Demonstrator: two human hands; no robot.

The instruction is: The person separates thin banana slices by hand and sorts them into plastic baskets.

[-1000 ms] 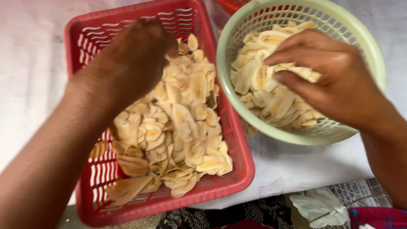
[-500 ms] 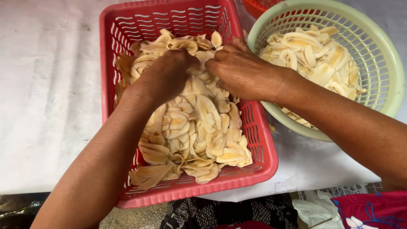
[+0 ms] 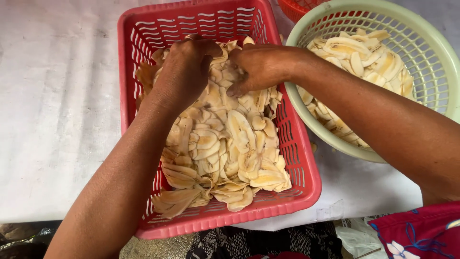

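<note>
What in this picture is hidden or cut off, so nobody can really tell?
Head view:
- Left hand and right hand: fingertips buried in banana slices; grip unclear.
- Red basket floor: covered by slices.
- Green basket: right edge cropped, near side behind forearm.
- Orange-red basket: mostly cropped at top.

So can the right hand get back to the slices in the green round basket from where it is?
Probably yes. The right hand rests on the slices in the red basket, right beside the green round basket, whose open top and banana slices have nothing over them.
</note>
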